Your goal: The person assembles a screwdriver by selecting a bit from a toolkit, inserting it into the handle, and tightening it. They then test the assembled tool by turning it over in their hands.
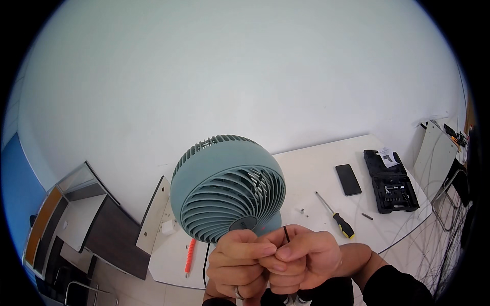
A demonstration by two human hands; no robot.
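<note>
My left hand [239, 259] and my right hand [306, 255] meet fingertip to fingertip in front of a round grey-green fan [224, 176]. From between my right thumb and forefinger sticks a thin black strip [287, 234], its lower part hidden by the fingers. The left hand is closed in a pinch against the right fingertips; what it grips is covered. Just behind both hands, the fan stands on a white table [316, 153] with its spiral grille tilted toward me. Beside my left hand a black cord [205, 265] hangs down from the fan.
A yellow-and-black screwdriver [343, 224] lies right of my hands, near small metal pieces [302, 211] and a short dark bit [367, 216]. Beyond are a black phone [348, 179] and an open tool case [393, 193]. An orange-red twisted rod [190, 257] lies left.
</note>
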